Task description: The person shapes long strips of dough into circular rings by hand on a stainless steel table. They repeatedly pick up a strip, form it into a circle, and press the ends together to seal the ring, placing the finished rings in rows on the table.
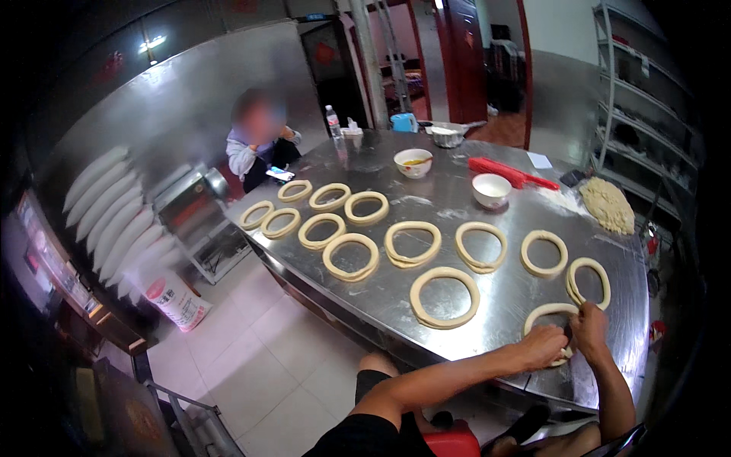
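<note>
Nearest to me on the metal table lies a pale dough ring (547, 309). My left hand (544, 346) is closed over its near part, and a bit of dough shows beside the fingers. Close by on the right, my right hand (590, 329) is closed with curled fingers at the ring's right side, which it hides. Its fingertips overlap the lower end of another dough ring (601, 276) just beyond; whether they touch that one cannot be told. A larger dough ring (415, 298) lies to the left, and another dough ring (562, 247) lies farther back.
Several more dough rings run leftward along the metal table (381, 305). Beyond them are white bowls (491, 192), a red tool (506, 174), a metal basin (448, 140) and a dough mass (607, 206). A person (263, 141) sits at the far left edge, near a phone (280, 174).
</note>
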`<state>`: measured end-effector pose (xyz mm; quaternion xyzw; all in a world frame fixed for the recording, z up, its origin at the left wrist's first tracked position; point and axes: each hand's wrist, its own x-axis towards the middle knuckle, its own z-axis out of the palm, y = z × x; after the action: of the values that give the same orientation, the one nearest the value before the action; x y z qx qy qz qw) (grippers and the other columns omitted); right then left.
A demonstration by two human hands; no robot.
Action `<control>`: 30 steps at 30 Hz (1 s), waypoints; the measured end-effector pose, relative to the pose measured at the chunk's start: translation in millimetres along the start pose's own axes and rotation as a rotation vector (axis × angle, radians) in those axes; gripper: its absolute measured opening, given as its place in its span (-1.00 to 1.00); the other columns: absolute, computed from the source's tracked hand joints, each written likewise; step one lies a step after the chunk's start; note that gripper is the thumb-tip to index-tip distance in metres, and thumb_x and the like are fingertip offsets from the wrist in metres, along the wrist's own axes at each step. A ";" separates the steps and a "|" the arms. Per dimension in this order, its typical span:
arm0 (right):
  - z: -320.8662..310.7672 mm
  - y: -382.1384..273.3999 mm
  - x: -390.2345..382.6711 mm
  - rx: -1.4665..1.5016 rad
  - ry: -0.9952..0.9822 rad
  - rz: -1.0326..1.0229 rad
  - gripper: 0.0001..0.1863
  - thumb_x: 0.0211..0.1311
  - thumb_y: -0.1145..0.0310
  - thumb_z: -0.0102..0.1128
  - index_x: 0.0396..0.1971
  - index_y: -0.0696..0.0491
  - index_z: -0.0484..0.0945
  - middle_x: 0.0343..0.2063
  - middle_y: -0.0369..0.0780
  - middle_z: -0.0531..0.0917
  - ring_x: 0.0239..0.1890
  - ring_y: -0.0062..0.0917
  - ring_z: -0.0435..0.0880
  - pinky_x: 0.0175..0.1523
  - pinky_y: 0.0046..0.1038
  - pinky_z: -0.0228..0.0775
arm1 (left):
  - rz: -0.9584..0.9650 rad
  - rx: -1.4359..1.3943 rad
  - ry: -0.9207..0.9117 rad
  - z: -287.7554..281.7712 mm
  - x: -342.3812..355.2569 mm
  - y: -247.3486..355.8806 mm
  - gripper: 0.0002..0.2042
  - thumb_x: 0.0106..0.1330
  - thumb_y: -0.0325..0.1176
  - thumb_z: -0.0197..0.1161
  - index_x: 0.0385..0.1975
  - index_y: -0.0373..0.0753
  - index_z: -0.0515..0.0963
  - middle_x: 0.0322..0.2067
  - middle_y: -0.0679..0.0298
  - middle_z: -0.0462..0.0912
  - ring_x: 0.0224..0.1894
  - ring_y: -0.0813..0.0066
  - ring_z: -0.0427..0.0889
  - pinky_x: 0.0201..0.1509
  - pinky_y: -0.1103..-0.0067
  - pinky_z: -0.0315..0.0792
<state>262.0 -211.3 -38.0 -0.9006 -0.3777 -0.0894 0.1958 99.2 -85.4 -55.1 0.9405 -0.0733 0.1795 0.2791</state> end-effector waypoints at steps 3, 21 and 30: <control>-26.7 10.7 19.4 0.103 0.181 -0.028 -0.84 0.26 0.41 0.36 -0.24 0.14 0.63 -0.42 0.00 0.71 -0.38 -0.07 0.72 -0.23 -0.13 0.52 | 0.025 -0.112 0.179 -7.0 15.9 17.5 -0.78 0.31 -0.28 0.42 -0.34 -0.34 0.64 -0.28 -0.05 0.65 -0.11 -0.11 0.67 -0.02 0.10 0.54; -81.2 -78.2 -37.0 0.267 -0.606 -0.462 -0.48 -0.14 0.37 0.70 -0.10 0.13 0.68 -0.08 -0.09 0.74 -0.03 -0.08 0.70 0.16 -0.17 0.53 | -0.119 0.306 0.245 -36.8 -74.3 4.8 -0.75 0.34 -0.30 0.37 -0.12 -0.33 0.60 -0.16 0.09 0.60 0.10 0.10 0.60 0.50 0.06 0.28; -54.6 -7.5 -59.7 0.198 -0.457 -0.526 -0.78 0.26 0.26 0.37 -0.27 0.09 0.63 -0.19 -0.08 0.64 -0.02 -0.13 0.59 0.21 -0.10 0.42 | 0.011 -0.086 0.296 -2.0 -51.9 -7.1 -0.88 0.37 -0.42 0.31 -0.21 -0.31 0.67 -0.27 0.10 0.67 -0.12 0.04 0.64 0.25 0.06 0.45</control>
<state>214.2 -268.0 -4.8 -0.7458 -0.6375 0.1039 0.1630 52.3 -76.4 -76.8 0.8904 -0.0440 0.3145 0.3260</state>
